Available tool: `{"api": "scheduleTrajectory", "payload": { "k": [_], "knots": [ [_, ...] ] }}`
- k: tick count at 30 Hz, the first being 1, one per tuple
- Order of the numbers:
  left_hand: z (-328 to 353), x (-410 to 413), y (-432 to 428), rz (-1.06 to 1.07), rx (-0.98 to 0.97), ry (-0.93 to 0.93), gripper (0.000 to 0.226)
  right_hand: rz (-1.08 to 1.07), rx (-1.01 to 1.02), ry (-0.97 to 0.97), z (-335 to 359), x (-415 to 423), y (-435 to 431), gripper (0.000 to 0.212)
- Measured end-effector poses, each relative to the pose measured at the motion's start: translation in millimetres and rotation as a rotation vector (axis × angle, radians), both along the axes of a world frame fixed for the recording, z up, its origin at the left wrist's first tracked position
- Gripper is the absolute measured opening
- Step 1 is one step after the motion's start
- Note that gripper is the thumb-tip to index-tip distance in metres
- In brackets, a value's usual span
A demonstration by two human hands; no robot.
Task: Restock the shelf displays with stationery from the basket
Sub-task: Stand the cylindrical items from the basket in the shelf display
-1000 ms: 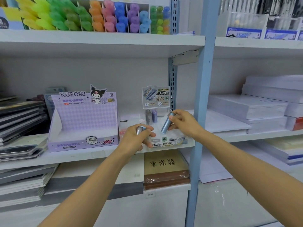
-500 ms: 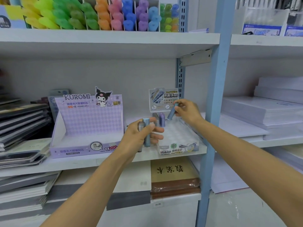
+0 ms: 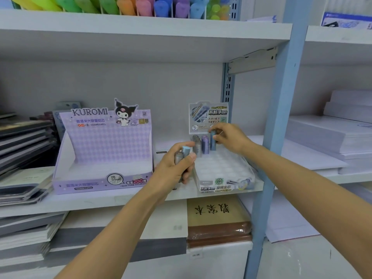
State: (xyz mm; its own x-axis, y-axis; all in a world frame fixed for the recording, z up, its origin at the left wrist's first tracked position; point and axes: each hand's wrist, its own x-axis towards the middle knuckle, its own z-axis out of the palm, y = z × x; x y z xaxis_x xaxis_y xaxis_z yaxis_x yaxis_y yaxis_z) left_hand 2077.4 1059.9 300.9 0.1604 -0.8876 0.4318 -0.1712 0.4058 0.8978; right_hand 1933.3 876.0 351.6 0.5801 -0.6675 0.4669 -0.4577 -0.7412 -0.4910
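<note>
Since half a second ago the right hand (image 3: 229, 138) has brought its blue lead tube (image 3: 213, 142) out of a slant in the air and down to the back row of the clear display tray (image 3: 225, 174), just right of centre in the frame. The tube now stands nearly upright, just beside a purple tube (image 3: 205, 143) and a grey tube (image 3: 196, 146) already standing there. Thumb and fingers pinch the tube near its top, so it has not been let go. The left hand (image 3: 175, 168), at the centre of the frame just left of the tray, has lifted slightly and is curled round a small bundle of spare tubes (image 3: 185, 151); a pale blue cap and a grey barrel poke above the fist. By my reckoning one more tube is all but seated. Tubes show only along the tray's back row, so the bundle looks to be next and plenty of restocking remains. Several things are hidden. The basket is nowhere in the frame. Fingers cover the bundle, so I cannot count its tubes. Whether the blue tube's foot sits fully in a socket I cannot tell, since the purple tube and the tray's shine mask it. Coloured highlighters (image 3: 141, 5) along the top edge are cut off, and the small print on the purple Kuromi display box (image 3: 104, 150), left of centre, is too fine to read.
</note>
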Motion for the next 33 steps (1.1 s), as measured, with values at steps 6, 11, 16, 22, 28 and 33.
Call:
{"api": "scheduleTrajectory", "payload": {
  "k": [6,11,16,22,28,33],
  "knots": [
    [4,-9,1,0.004,0.007,0.066,0.013,-0.015,-0.033,-0.128,-9,-1,0,0.017],
    [7,-10,10,0.030,-0.005,0.011,0.011,-0.079,-0.179,0.029,-12,-1,-1,0.016],
    [8,-13,14,0.015,-0.006,-0.013,0.011,0.083,-0.085,-0.269,-2,-16,26,0.017],
    [13,-21,12,-0.046,-0.011,-0.002,0.020,0.599,0.291,-0.284,6,-30,76,0.024],
    [24,-34,22,-0.024,0.026,0.023,0.035,0.587,0.344,-0.474,9,-40,84,0.015],
    [29,-32,29,0.128,-0.014,0.191,0.014,0.554,0.518,-0.606,8,-51,85,0.015]
  ]
}}
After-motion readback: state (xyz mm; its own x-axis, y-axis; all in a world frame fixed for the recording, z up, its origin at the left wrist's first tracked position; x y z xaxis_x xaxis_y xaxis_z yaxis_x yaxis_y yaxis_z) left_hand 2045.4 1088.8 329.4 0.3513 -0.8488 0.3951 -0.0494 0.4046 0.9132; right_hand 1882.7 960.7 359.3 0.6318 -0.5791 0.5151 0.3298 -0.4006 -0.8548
